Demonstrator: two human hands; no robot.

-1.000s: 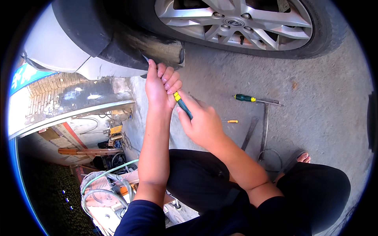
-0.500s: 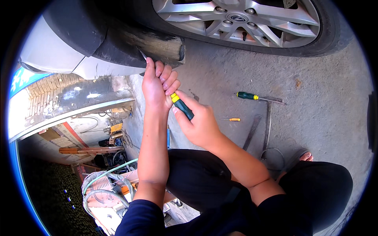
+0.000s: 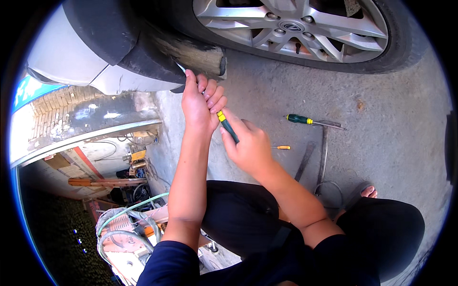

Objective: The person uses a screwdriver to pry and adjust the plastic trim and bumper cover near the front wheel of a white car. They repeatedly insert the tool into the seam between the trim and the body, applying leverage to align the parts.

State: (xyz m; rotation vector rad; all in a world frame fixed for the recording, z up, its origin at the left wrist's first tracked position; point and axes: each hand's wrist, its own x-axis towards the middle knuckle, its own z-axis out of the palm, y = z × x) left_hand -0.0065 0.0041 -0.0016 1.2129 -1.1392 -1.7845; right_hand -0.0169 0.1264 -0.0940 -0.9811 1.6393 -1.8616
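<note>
My left hand [image 3: 199,102] is closed round the shaft of a screwdriver, whose tip reaches the dark plastic trim [image 3: 150,69] at the car's lower bumper edge, beside a worn, scuffed tan section [image 3: 195,57]. Just behind it my right hand [image 3: 248,148] grips the green and yellow handle [image 3: 228,128]. Another green and yellow screwdriver [image 3: 300,119] lies on the concrete floor to the right, with a small yellow-handled tool [image 3: 283,148] nearer the middle.
The wheel [image 3: 293,27] is above my hands. A metal bar [image 3: 323,150] and a dark flat bar [image 3: 305,162] lie on the floor near my knees. At lower left stand a cart with hoses [image 3: 121,233] and a cluttered doorway [image 3: 90,167].
Both hands and the screwdriver have shifted slightly to the right in the picture over the last half second, as have the bumper and wheel. The grips look the same.
</note>
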